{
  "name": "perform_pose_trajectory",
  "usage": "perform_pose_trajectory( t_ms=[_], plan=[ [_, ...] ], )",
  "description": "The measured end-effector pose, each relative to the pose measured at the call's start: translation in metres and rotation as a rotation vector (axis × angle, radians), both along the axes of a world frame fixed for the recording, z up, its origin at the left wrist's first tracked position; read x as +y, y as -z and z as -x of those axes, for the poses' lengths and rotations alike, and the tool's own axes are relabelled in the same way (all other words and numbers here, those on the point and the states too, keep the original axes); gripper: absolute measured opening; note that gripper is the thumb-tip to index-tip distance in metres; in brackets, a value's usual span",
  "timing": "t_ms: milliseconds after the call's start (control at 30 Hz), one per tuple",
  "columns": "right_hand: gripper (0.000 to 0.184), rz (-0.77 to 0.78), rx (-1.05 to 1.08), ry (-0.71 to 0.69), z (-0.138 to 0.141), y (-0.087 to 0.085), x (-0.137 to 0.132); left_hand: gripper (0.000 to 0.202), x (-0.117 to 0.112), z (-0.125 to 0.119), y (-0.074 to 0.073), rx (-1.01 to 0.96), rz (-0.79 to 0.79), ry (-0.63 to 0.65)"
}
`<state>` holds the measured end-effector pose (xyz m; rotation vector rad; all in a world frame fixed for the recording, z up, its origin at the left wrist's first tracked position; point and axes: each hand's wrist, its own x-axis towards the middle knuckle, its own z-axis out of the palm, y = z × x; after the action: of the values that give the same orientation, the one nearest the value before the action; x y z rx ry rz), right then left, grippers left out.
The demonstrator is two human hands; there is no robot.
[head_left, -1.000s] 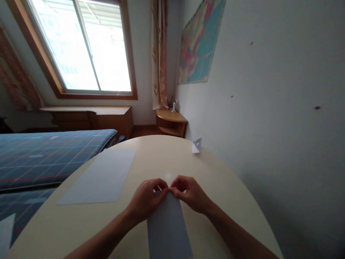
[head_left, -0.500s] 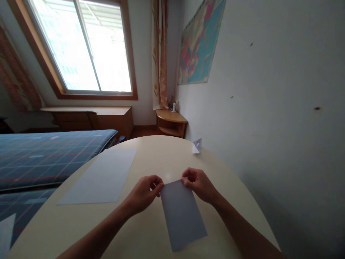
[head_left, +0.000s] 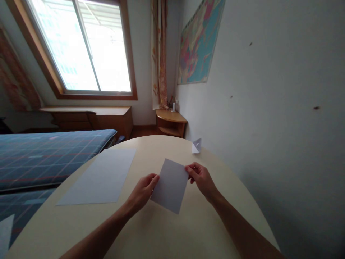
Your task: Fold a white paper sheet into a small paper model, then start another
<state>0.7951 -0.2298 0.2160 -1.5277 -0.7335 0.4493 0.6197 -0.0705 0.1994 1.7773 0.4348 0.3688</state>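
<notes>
Between my hands a small rectangular sheet of paper point(head_left: 170, 187) is held up, tilted, above the round cream table point(head_left: 161, 233). My left hand point(head_left: 144, 189) pinches its left edge between thumb and fingers. At its upper right corner, my right hand point(head_left: 199, 177) grips it with thumb and fingertips. A larger white sheet point(head_left: 99, 178) lies flat on the table to the left of my left hand. Beyond my right hand, a small folded paper piece point(head_left: 196, 146) stands near the table's far right edge.
The white wall point(head_left: 269, 144) runs close along the table's right side. A bed with a blue plaid mattress point(head_left: 54, 154) adjoins the left. Another paper corner point(head_left: 5, 233) shows at lower left. A wooden corner shelf point(head_left: 171, 116) stands behind the table.
The small sheet has been lifted and turned; it hung lengthwise toward me before and now sits higher between my hands. My left grip has moved to its side edge.
</notes>
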Motion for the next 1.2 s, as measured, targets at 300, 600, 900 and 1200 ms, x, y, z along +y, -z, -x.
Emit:
perform_pose_trajectory(
  t_ms=[300, 600, 900, 1200],
  plan=[
    [0.029, 0.116, -0.002, -0.227, 0.0, 0.011, -0.001, 0.043, 0.013, -0.003, 0.004, 0.041, -0.306, -0.167],
    [0.031, 0.252, -0.573, -0.421, 0.001, 0.012, -0.01, 0.029, 0.022, 0.007, 0.013, 0.154, -0.698, 0.035],
    [0.039, 0.232, -0.69, -0.599, 0.012, 0.003, -0.012, 0.029, 0.034, 0.005, 0.025, 0.015, -0.892, 0.216],
    [0.019, 0.162, -0.681, -0.571, 0.018, 0.001, -0.01, 0.025, 0.033, 0.005, 0.024, -0.034, -0.792, 0.174]
  ],
)
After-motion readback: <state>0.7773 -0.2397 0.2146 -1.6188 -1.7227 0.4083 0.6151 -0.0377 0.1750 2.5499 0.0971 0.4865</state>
